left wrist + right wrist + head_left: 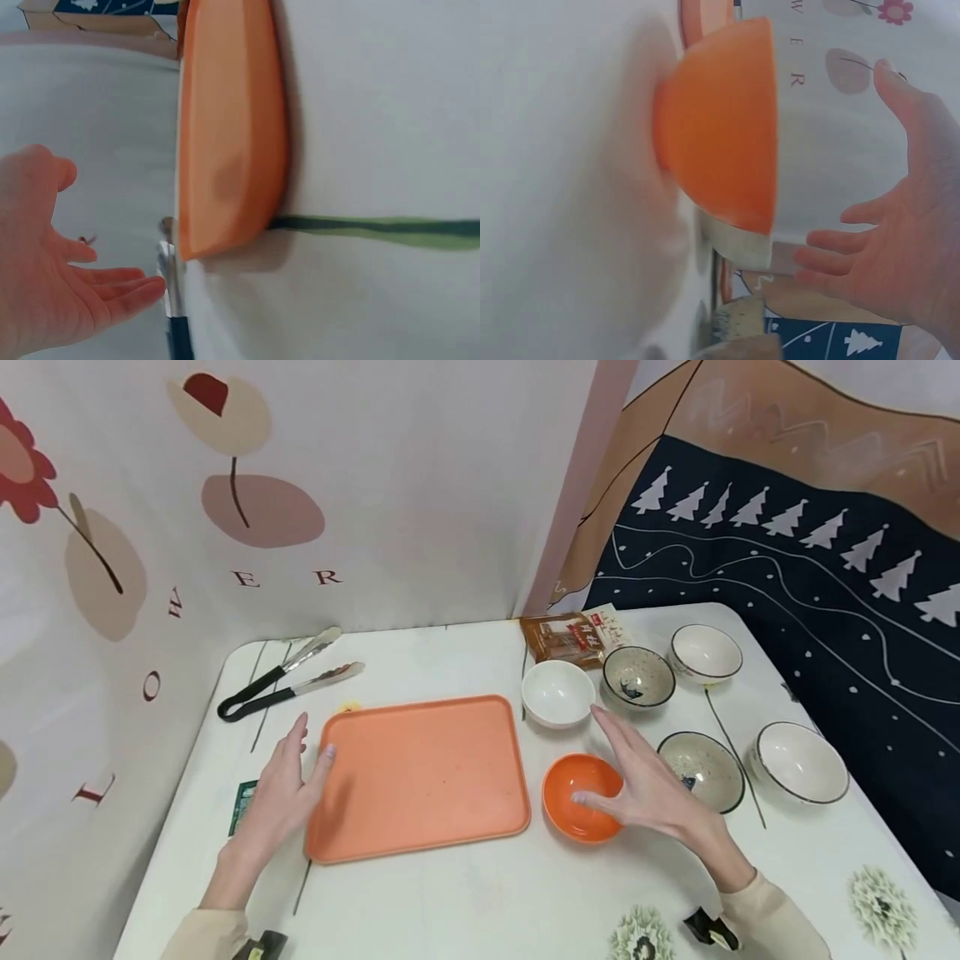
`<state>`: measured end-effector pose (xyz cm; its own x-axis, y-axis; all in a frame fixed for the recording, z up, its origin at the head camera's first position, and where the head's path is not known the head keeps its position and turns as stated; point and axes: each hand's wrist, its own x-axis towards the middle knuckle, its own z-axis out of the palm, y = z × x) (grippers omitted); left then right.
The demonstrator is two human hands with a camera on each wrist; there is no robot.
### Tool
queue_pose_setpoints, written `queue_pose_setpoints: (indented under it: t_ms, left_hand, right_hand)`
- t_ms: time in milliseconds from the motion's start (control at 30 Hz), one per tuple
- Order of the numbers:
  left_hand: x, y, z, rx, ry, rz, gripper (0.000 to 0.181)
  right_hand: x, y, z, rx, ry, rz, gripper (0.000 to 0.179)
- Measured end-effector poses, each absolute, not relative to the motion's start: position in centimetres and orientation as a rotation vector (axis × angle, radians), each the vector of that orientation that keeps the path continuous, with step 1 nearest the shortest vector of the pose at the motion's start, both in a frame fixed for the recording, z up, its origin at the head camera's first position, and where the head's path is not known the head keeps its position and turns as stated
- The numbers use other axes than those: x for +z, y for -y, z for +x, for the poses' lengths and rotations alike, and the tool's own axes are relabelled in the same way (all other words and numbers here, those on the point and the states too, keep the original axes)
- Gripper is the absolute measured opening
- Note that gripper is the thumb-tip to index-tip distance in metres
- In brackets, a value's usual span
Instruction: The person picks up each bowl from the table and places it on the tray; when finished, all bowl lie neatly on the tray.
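An orange bowl [573, 797] stands upright on the white table [420, 902], below the right hand's thumb and to the left of its palm. The right hand [651, 785] is relaxed, its thumb spread wide from the fingers; the right wrist view shows it clear above the bowl's rim. An orange tray [423, 781] lies flat just beside the bowl, between the two hands, its left edge below the left thumb. The left hand [283, 793] likewise has its thumb well apart from its nearly straight fingers, and the left wrist view shows it raised clear of the tray.

Just beyond the right fingertips sits a white bowl [558, 693]. Farther on from it lies a brown packet [566, 635], with a speckled bowl [637, 677] ahead and to the right of those fingertips. Another speckled bowl [701, 770] is just right of the right fingers; farther right are a cream bowl [801, 763] and, deeper in, a second cream bowl [706, 653].

Ahead of the left fingertips lie tongs [281, 681], arms spread, black handles to the left. A small green packet [243, 802] is left of the left fingers. Beyond all fingers hang a flowered cloth [420, 485] and a dark tree-patterned cloth [750, 568].
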<state>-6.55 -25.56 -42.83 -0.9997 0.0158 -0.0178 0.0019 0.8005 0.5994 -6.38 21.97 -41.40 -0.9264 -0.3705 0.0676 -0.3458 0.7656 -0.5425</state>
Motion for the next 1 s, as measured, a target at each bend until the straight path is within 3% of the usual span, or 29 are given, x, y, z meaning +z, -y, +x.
queue_pose_setpoints:
  t_ms: [667,1000]
  left_hand:
    - [-45.8,26.3,-7.3,1.034,-2.877,-0.154,0.07]
    - [-46.6,27.3,-7.4,1.015,-2.921,-0.173,0.05]
  right_hand:
    - [-44.4,-21.2,-3.2,-0.899,-2.931,-0.601,0.121]
    - [-44.9,-21.7,-3.0,-0.894,-2.966,-0.59,0.123]
